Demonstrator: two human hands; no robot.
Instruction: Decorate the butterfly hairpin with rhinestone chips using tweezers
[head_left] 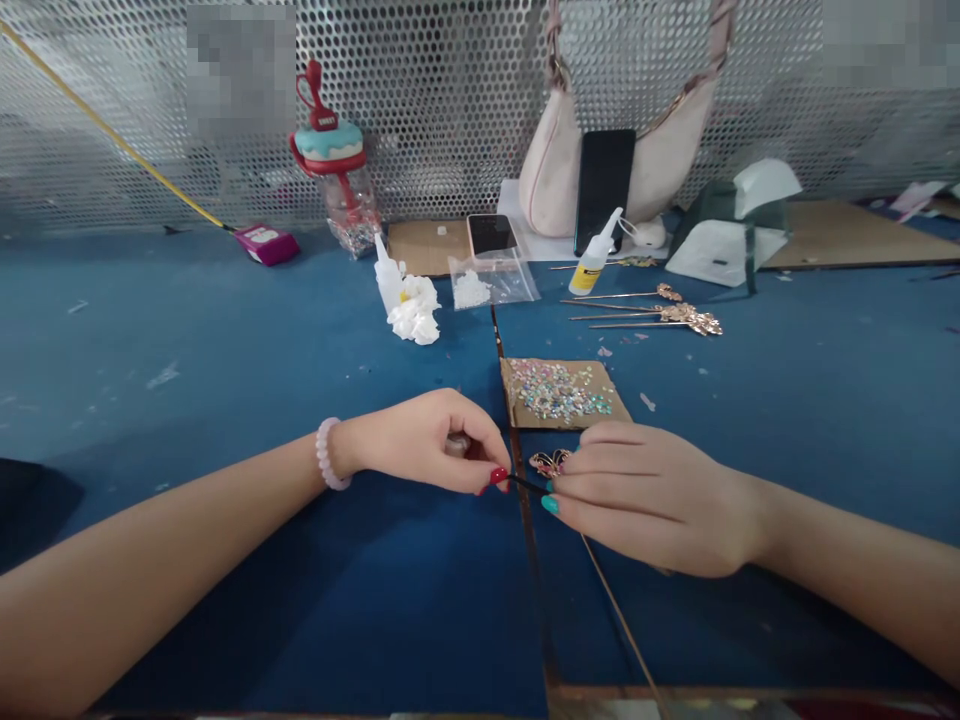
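Note:
My left hand [435, 440], with a pale beaded bracelet at its wrist, is closed, thumb and finger pinching one end of a short, thin black stick [528, 486]. A small pale lump shows inside its curled fingers, too covered to name. From the other side my right hand [652, 495] pinches the same stick between thumb and fingertips. Just behind those fingers lies a gold butterfly ornament [549, 463], partly covered. A long gold pin [619, 615] runs out from under my right hand toward the table's front edge; whether the hand also holds it, I cannot tell.
Beyond my hands, a cardboard piece [517, 412] bears many shiny rhinestones. Several gold hairpins [679, 318] lie at right. Farther back are a yellow-labelled glue bottle [590, 272], a second bottle [387, 275] by crumpled tissue [416, 318], a phone [604, 185], a bag [547, 170] and a cup [349, 190].

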